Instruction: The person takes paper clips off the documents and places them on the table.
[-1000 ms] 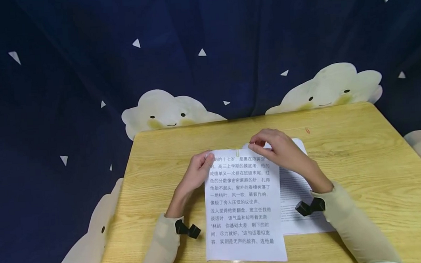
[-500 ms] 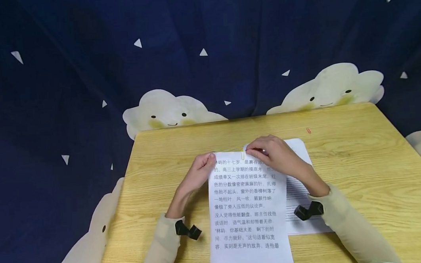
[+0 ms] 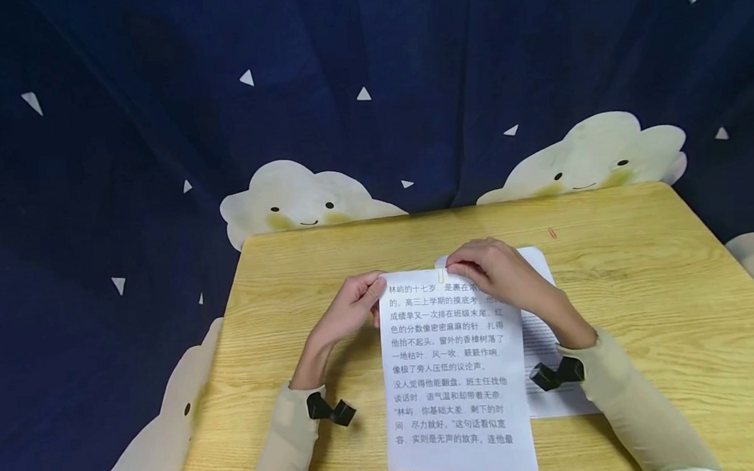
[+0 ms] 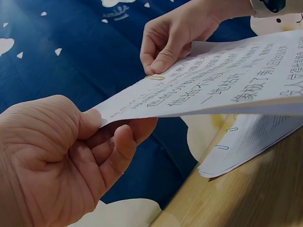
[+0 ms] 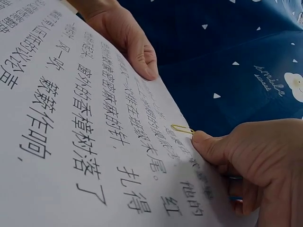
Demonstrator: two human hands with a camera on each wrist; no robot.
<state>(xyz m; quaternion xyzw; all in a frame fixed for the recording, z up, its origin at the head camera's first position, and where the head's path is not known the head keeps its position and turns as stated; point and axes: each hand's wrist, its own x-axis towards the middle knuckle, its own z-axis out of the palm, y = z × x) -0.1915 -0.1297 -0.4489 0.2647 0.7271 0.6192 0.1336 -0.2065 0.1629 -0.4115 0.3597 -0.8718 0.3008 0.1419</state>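
Observation:
Printed sheets (image 3: 454, 374) with large Chinese text are held up in front, facing the head camera. My left hand (image 3: 349, 308) pinches their top left corner between thumb and fingers. A yellow paper clip (image 3: 441, 275) sits on the top edge, near the middle. Right beside it, my right hand (image 3: 497, 272) pinches the same edge. In the right wrist view the thumb (image 5: 203, 142) lies at one end of the clip (image 5: 181, 128), and the other fingers are partly hidden behind the paper.
Behind the held sheets, a second set of printed pages (image 3: 547, 340) lies on the wooden table (image 3: 662, 306). Two small clips, one upper (image 4: 232, 129) and one lower (image 4: 221, 147), show on its edge. A red paper clip (image 3: 552, 233) lies near the back. A dark blue curtain (image 3: 366, 37) hangs behind.
The held sheets have shifted to the right. My right hand has come from just above the top edge down onto it, beside the yellow paper clip. My left hand keeps its corner.

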